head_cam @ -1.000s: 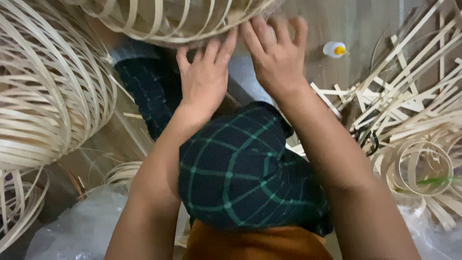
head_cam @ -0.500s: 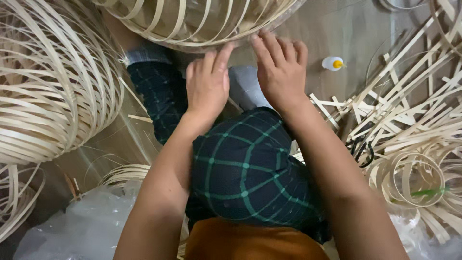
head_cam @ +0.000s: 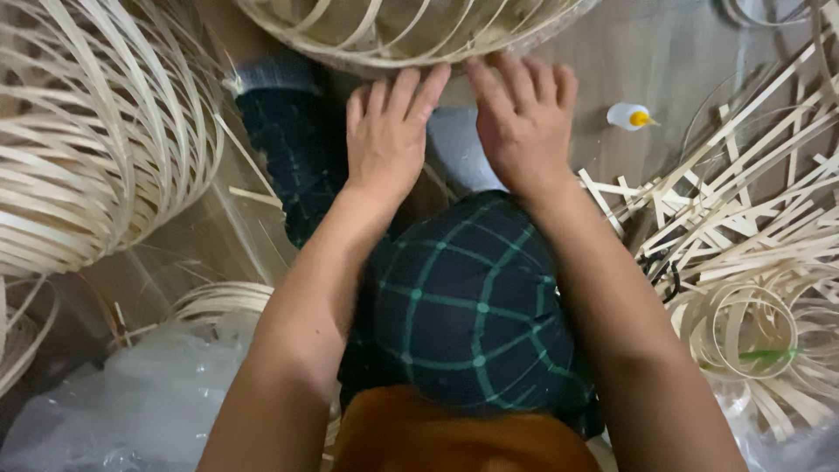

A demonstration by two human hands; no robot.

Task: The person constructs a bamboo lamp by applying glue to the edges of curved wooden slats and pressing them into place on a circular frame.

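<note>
Currently: left hand [head_cam: 389, 140] and right hand [head_cam: 524, 122], fingers loosely spread and flat, pinching nothing, press the lower rim of a woven strip frame [head_cam: 411, 31] above the knees. Frame looks largely formed. Unused: loose strips [head_cam: 743, 210], coiled strips [head_cam: 743, 328], small glue bottle [head_cam: 631, 116]; a similar frame [head_cam: 87, 149] stands left.

This is a bamboo-weaving craft workshop on a floor. Woven strip frames [head_cam: 79, 149] fill the upper left, loose bamboo strips [head_cam: 752, 218] pile at right, a small glue bottle [head_cam: 631, 116] upper right
</note>
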